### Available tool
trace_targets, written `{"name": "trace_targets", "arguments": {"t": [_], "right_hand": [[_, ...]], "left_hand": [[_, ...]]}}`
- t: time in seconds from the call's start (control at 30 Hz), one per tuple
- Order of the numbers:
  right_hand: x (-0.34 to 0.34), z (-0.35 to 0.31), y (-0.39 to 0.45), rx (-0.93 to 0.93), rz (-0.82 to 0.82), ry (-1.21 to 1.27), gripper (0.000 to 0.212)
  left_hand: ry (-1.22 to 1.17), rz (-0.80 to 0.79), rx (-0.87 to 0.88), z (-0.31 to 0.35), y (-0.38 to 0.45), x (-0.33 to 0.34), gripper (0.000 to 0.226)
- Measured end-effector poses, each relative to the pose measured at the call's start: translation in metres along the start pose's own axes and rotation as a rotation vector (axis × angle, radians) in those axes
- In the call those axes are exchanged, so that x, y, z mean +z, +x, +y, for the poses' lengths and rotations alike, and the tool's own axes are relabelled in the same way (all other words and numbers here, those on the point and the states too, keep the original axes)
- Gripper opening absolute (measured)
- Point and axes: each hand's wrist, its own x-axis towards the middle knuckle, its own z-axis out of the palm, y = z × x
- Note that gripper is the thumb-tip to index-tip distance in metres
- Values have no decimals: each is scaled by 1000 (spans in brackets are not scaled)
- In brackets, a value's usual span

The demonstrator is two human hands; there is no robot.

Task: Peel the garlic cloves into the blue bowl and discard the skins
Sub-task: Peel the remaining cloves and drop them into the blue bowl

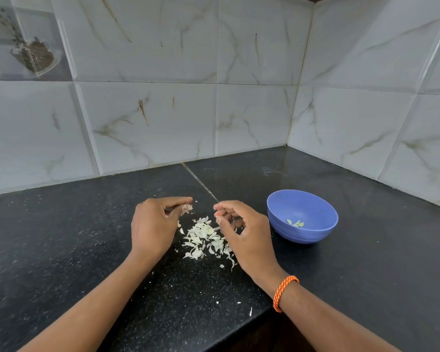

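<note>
My left hand (154, 224) hovers over the black counter and pinches a garlic clove (186, 208) with papery skin on it between thumb and fingers. My right hand (241, 231) is a little to its right, fingers curled, with bits of skin stuck to the fingertips; I cannot make out anything held in it. A pile of white garlic skins (205, 237) lies on the counter between and below both hands. The blue bowl (302, 215) stands right of my right hand with a few peeled cloves (295, 223) inside.
The black granite counter (87, 250) ends at a front edge near the bottom right. Marble-pattern tiled walls (214, 85) meet in a corner behind the bowl. Small skin scraps (250, 311) lie near the counter edge.
</note>
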Motion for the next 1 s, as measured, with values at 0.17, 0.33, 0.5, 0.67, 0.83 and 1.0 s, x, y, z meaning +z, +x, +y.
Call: {"name": "trace_targets", "arguments": {"t": [0.17,0.33,0.5,0.67,0.83,1.0], "right_hand": [[2,2,0,10,22,21,24],[1,1,1,-12,-5,0,33],[3,3,3,-58,-14,-15,41],[3,3,2,-61,-24,-27,43],[1,3,2,0,-6,-9,42],[0,-1,2,23,6,5,41]], "left_hand": [[134,1,87,3,-2,3,25],[93,51,29,8,2,-1,18],[145,44,64,5,1,-1,23],[162,-9,102,0,-2,6,14],[66,-175,161,5,-8,14,11],[-8,-255,196,9,-16,19,22]]}}
